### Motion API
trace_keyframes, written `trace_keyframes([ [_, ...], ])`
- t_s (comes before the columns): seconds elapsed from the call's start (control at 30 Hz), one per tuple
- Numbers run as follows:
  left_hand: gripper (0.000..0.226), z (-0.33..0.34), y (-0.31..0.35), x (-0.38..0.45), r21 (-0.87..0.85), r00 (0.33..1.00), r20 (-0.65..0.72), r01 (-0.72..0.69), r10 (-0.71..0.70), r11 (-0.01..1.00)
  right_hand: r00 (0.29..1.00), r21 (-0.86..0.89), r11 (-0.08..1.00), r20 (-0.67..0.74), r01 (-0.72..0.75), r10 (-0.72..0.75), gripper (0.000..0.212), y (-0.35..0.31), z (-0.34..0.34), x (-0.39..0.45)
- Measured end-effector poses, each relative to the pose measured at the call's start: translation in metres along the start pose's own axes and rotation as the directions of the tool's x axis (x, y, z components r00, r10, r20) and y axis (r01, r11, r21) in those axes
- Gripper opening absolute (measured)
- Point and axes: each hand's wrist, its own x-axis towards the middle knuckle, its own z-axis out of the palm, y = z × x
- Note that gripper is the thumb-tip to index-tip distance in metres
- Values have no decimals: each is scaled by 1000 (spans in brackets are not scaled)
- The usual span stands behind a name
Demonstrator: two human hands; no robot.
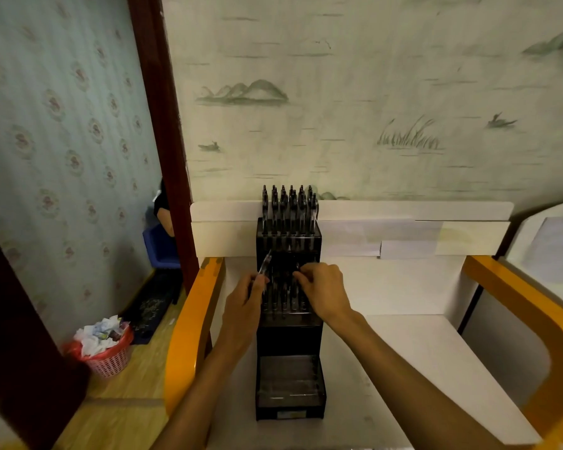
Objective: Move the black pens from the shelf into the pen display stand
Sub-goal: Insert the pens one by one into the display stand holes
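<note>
Black tiered pen display stand sits upright on the white shelf, back edge against the low white backboard, roughly midway between the two orange side rails. Top tier carries a full block of black pens standing upright, caps rising above the backboard. Middle tier also holds a row of pens, partly screened by the hands; the exact count there cannot be told. Lowest tier is a shallow open tray at the front of the stand; its contents are too dim to make out. Left hand is at the stand's left edge, fingers curled, pinching one pen that tilts up and to the right, its clear end over the middle tier. Right hand hangs over the right part of the middle tier, fingers bent, fingertips pinched on the top of a pen standing in that row. Both forearms come in from the bottom of the view. Off the shelf to the left: a pink wastebasket heaped with crumpled paper on the wood floor, a blue plastic chair behind the dark door frame. Wall behind bears pale landscape wallpaper.
</note>
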Motion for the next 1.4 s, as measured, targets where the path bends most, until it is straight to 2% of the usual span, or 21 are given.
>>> trace_keyframes([
  [0.2,14,2,-6,1,14,998,51,40,-40,999,997,-14,999,62,-40,41,28,7,11,-5],
  [0.3,9,3,-6,2,27,997,73,29,-31,999,995,-36,997,70,-75,77,33,11,10,-4],
  [0.37,7,4,-7,2,38,996,87,3,-6,999,994,-20,994,20,-109,109,33,10,7,-5],
  [0.43,4,5,-8,4,53,996,93,-19,14,998,987,122,984,-76,-130,140,29,7,2,-6],
  [0.5,3,6,-10,5,69,996,89,-26,20,997,981,361,922,-78,-136,175,23,2,-4,-7],
  [0.6,3,10,-11,8,104,995,95,-43,33,994,980,648,735,115,-199,163,10,-7,-12,-8],
  [0.67,5,13,-10,9,143,991,119,-79,62,987,969,716,654,202,-244,140,13,-9,-14,-8],
  [0.73,6,15,-11,10,188,987,138,-107,81,976,962,745,609,231,-272,147,14,-8,-13,-8],
  [0.93,13,12,-11,11,381,987,150,-113,60,918,940,792,522,191,-317,281,18,-2,-14,-4],
  [1.0,13,7,-8,11,438,985,142,-149,95,887,941,764,577,115,-288,318,18,1,-18,0],
  [1.1,17,-3,-6,10,496,978,158,-197,135,846,952,601,773,-61,-205,300,13,9,-22,6],
  [1.17,19,-10,-6,8,516,974,165,-218,153,828,957,488,859,-142,-154,253,15,15,-25,8],
  [1.4,23,-20,-2,7,585,962,172,-272,211,764,975,157,988,-218,-10,45,24,15,-27,9],
])
